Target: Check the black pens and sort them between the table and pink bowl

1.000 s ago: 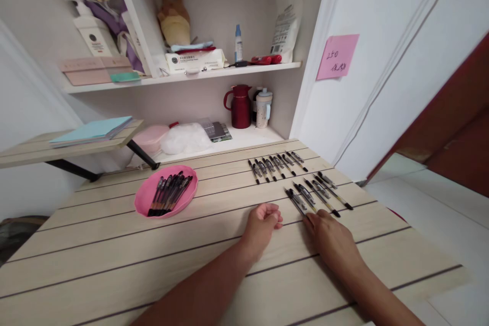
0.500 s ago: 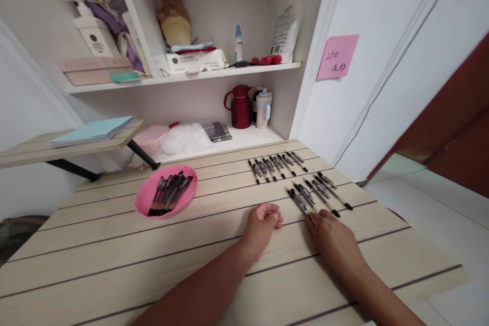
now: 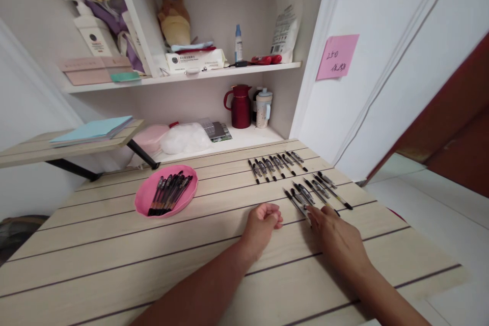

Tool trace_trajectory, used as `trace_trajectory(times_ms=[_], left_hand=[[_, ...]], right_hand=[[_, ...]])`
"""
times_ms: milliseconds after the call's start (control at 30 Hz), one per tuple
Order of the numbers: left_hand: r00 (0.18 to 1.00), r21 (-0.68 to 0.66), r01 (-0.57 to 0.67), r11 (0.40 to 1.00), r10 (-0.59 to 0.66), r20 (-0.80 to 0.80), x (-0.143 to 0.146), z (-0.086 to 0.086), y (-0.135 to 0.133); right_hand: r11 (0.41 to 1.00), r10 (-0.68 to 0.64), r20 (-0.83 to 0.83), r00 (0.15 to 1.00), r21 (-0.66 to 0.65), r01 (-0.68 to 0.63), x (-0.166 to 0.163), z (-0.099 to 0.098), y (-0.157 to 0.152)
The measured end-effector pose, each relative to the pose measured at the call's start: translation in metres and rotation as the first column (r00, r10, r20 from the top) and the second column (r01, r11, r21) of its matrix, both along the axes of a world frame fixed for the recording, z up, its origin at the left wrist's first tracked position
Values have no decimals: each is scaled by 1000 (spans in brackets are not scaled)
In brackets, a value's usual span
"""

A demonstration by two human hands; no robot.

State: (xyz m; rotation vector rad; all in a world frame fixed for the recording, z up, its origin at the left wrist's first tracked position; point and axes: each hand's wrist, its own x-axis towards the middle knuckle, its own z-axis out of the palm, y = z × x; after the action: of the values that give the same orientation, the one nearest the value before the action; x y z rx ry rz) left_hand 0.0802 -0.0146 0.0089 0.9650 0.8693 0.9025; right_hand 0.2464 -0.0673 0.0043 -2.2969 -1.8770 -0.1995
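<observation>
Room: pale slatted table (image 3: pixel 114 265) set vs. a white shelf nook (image 3: pixel 183 75); red jug (image 3: pixel 240 107) on the low ledge, pink note (image 3: pixel 336 56) on the wall at R.
Table load: pink plate (image 3: pixel 143 198) at L w/ a bunch of black pens (image 3: pixel 170 193) in it; two rows of pens laid out at R, far row (image 3: pixel 273 165) and near row (image 3: pixel 317 191), rows apart, pens w/in each row close side by side.
Step in hand: looks like work on the near row; R hand is at its near ends, by the L-most pen (image 3: pixel 296 202).
Next move calls for: by my read, a light single-finger touch. Pens lie tight, so a broad push would likely knock neighbours askew.
R hand (image 3: pixel 336 237): palm down, flat on table, fingers (image 3: pixel 319 212) stretched fwd, tips touching pen ends. Spread out, not gripping anything. Forearm runs in from lower R.
L hand (image 3: pixel 262 224): loose fist resting on table just L of the near row, not touching pens. Nothing visible in it. Forearm lies along table from bottom centre.
</observation>
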Motion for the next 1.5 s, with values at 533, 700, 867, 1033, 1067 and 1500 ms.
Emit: trace_trajectory(times_ms=[533,700,867,1033,1067,1500], left_hand=[[819,588,381,713,36,-573,11,4,5],[676,611,537,582,137,-725,19,2,4],[623,616,602,508,183,-760,23,-2,7],[614,596,617,513,161,-773,25,0,10],[611,595,618,513,162,-775,26,0,10],[559,616,679,400,263,-787,27,-6,14]], right_hand=[[997,-79,17,997,-13,79,13,6,25],[995,-95,14,995,-33,95,10,5,30],[995,-85,28,996,-48,86,13,3,31],[996,-64,23,998,-64,65,16,0,32],[996,-63,24,998,-63,64,17,0,32],[998,-66,24,998,-12,67,17,4,25]])
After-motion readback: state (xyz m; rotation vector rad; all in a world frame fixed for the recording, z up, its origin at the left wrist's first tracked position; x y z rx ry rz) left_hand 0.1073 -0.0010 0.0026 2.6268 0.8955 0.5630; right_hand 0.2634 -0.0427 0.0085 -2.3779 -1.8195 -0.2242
